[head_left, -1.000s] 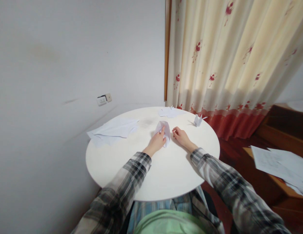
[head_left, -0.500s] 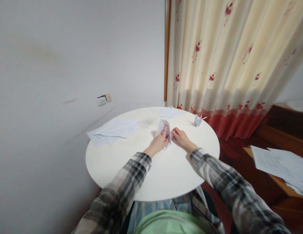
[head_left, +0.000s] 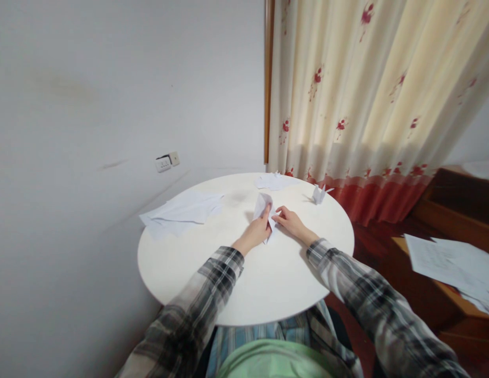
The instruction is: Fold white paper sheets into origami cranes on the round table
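Note:
A small folded white paper (head_left: 261,204) stands partly raised near the middle of the round white table (head_left: 244,294). My left hand (head_left: 259,230) grips it from the left, fingers over its front. At its right edge, my right hand (head_left: 288,218) pinches a flap of the same paper between thumb and fingertips. The lower tip of the paper points toward me. A folded paper crane (head_left: 319,195) stands at the table's right rear.
Loose white sheets (head_left: 185,208) lie at the table's left edge. More paper pieces (head_left: 274,181) are at the far edge. Papers (head_left: 453,265) rest on wooden furniture at right. Behind are a wall with a socket (head_left: 163,164) and a flowered curtain (head_left: 346,94).
A flap on the paper's right side has opened outward, with my right fingertips on it. My left fingers have shifted slightly on the paper.

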Tool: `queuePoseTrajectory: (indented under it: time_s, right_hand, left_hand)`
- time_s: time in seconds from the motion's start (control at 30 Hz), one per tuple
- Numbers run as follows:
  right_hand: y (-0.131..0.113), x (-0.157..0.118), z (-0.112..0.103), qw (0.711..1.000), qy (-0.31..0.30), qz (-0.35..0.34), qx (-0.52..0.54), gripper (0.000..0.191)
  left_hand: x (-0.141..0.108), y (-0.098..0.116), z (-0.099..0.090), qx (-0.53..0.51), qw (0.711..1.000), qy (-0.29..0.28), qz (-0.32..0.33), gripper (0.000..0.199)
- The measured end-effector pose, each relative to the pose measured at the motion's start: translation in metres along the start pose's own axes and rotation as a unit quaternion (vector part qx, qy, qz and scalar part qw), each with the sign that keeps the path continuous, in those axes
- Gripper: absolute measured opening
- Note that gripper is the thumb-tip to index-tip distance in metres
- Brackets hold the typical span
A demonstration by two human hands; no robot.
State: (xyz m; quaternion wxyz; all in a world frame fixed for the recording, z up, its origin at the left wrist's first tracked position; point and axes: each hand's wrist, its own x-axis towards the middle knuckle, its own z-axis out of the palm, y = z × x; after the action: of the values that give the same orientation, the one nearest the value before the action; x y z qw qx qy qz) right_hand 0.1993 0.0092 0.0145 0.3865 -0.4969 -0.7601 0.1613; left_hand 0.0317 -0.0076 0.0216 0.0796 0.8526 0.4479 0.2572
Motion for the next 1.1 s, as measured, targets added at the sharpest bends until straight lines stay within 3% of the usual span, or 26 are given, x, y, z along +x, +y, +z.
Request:
queuePoseTrajectory:
  time_s: [0.43,0.73,0.93,1.1]
  right_hand:
    - [-0.011,-0.003,-0.005,0.999,-0.013,0.026,-0.043,0.035]
    - [-0.005,-0.002,-0.003,0.997,0.001,0.016,-0.069,0.038]
    - [-0.004,-0.001,-0.002,0.996,0.005,0.01,-0.09,0.035]
    - [0.0,0.0,0.0,0.996,0.007,-0.005,-0.093,0.033]
  left_hand:
    - [-0.002,0.005,-0.002,-0.054,0.998,-0.014,0.01,0.075]
    - [-0.001,0.001,0.004,-0.015,1.0,-0.007,0.021,0.08]
    - [0.001,0.002,0.006,-0.04,0.998,0.022,0.052,0.072]
    - [0.002,0.005,0.005,-0.083,0.996,0.018,0.017,0.049]
